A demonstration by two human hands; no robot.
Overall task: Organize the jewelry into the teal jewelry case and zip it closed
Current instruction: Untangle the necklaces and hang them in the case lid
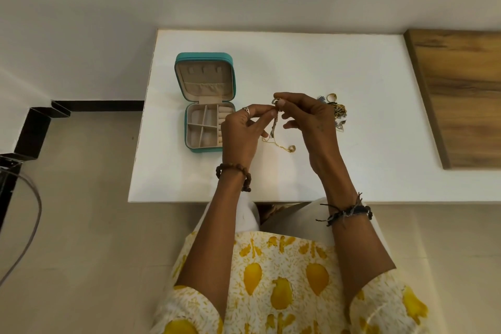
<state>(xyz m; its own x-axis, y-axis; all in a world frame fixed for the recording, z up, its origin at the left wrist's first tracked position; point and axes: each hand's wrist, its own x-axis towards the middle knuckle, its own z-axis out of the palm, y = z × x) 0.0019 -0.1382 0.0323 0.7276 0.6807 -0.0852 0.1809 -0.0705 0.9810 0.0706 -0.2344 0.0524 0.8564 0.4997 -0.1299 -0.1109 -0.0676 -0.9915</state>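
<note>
We see a thin gold chain [274,127] hanging between both hands above the white table [325,68], its lower end curling on the tabletop beside a small ring-shaped pendant. The left hand [241,133] pinches the chain's top with thumb and forefinger together; the right hand [306,119] pinches a small ring-like clasp at the same spot, its other fingers loosely spread. Just left of the hands lies the teal jewelry case [206,102], square with rounded corners, open flat, its beige padded lining divided into compartments and ring rolls. Behind the right hand sits a tangled pile of jewelry [336,111]. A wood-grain board [461,95] lies at the table's right.
</note>
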